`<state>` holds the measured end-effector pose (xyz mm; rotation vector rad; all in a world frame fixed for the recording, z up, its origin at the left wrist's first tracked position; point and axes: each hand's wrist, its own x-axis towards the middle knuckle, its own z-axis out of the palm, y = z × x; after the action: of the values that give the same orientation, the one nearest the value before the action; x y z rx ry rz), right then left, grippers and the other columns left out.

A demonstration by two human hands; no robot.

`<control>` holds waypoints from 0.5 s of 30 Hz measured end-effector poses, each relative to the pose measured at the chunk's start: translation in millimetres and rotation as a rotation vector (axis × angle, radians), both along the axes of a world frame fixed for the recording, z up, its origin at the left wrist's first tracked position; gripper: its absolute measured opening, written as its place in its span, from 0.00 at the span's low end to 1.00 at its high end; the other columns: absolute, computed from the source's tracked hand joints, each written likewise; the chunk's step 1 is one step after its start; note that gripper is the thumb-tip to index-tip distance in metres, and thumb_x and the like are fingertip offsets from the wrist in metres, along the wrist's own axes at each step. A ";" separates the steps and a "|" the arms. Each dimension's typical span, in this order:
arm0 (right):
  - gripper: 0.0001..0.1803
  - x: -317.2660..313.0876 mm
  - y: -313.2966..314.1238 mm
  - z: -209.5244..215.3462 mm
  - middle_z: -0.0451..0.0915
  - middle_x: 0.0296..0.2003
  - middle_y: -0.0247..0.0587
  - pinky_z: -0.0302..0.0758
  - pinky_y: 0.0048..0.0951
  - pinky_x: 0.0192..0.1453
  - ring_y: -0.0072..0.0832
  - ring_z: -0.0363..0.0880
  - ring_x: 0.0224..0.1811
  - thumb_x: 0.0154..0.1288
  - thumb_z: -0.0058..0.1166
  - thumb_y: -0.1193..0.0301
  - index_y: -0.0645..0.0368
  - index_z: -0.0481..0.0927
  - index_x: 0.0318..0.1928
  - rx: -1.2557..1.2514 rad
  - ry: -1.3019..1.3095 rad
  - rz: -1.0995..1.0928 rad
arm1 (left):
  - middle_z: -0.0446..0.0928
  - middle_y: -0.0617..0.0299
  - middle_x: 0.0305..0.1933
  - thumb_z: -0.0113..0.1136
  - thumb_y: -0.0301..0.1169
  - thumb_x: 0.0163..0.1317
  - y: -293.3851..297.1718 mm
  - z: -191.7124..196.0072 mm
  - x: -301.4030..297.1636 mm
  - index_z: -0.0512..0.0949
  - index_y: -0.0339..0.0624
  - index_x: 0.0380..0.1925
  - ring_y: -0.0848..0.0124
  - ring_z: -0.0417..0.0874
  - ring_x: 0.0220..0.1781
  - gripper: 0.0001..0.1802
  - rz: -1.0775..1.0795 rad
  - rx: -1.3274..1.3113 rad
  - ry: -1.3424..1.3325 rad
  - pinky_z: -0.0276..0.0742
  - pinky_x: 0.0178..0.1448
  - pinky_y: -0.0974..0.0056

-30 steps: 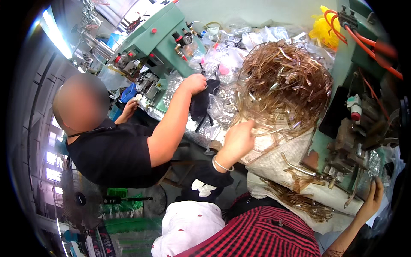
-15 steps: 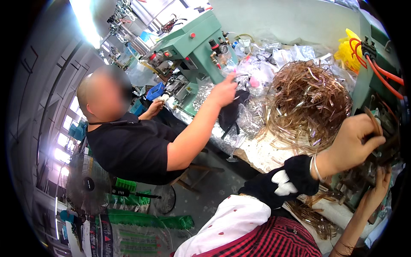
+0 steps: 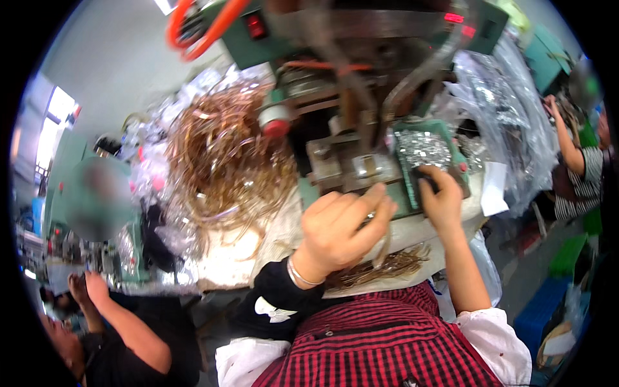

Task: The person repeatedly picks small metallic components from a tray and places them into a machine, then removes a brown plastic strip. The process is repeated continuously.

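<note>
My left hand (image 3: 342, 229) is closed in front of the machine's metal fixture (image 3: 371, 166). A thin translucent brown strip (image 3: 385, 250) hangs below its fingers, blurred by motion. My right hand (image 3: 443, 201) is at the near edge of a green tray (image 3: 407, 182) holding many small shiny metal pieces (image 3: 422, 149). Its thumb and forefinger curl together beside a dark patch; what they hold, if anything, is hidden. Under my left hand lies a small bundle of brown strips (image 3: 412, 259) on the pale work surface.
A green machine (image 3: 490, 29) with a red button (image 3: 276, 128) and orange hoses (image 3: 213, 39) rises ahead. Left of it lies a large tangled heap of brown strips (image 3: 219, 148). Plastic bags (image 3: 509, 122) flank the tray's right. Co-workers sit at far left and far right.
The view has swung right, putting the machine at the centre. My left hand has come down in front of the fixture. My right hand is now at the tray of metal pieces.
</note>
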<state>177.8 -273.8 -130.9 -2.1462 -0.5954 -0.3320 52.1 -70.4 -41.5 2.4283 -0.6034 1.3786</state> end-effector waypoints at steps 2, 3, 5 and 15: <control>0.11 4.0 -3.0 2.7 0.86 0.42 0.49 0.79 0.37 0.53 0.45 0.85 0.47 0.62 0.60 0.76 0.60 0.86 0.45 0.001 0.031 0.020 | 0.85 0.55 0.40 0.73 0.27 0.53 -3.3 -6.1 13.6 0.81 0.42 0.32 0.75 0.78 0.23 0.09 0.007 0.062 -0.020 0.65 0.25 0.70; 0.10 1.2 -7.3 16.7 0.87 0.43 0.48 0.78 0.36 0.53 0.44 0.85 0.47 0.63 0.59 0.76 0.60 0.86 0.45 -0.012 0.107 0.007 | 0.85 0.55 0.39 0.73 0.26 0.53 -1.9 -3.5 12.7 0.81 0.42 0.32 0.75 0.78 0.23 0.09 -0.028 0.045 -0.047 0.65 0.25 0.70; 0.10 14.1 -8.8 38.0 0.86 0.43 0.48 0.78 0.34 0.54 0.43 0.85 0.47 0.65 0.57 0.77 0.61 0.85 0.45 0.120 -0.004 -0.104 | 0.85 0.55 0.38 0.74 0.25 0.52 1.3 -2.1 12.9 0.80 0.42 0.32 0.75 0.78 0.22 0.10 -0.062 0.022 -0.090 0.65 0.24 0.70; 0.07 -1.3 -31.4 23.0 0.80 0.34 0.41 0.75 0.40 0.48 0.42 0.79 0.42 0.54 0.65 0.76 0.59 0.84 0.35 -0.088 0.005 -0.114 | 0.85 0.53 0.35 0.76 0.18 0.47 -2.2 0.7 5.7 0.83 0.39 0.37 0.67 0.83 0.25 0.16 -0.056 -0.050 -0.010 0.73 0.24 0.68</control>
<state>176.5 -305.2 -107.9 -2.2702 -0.4942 -0.3678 57.8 -72.6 -40.8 2.3485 -0.6268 1.3678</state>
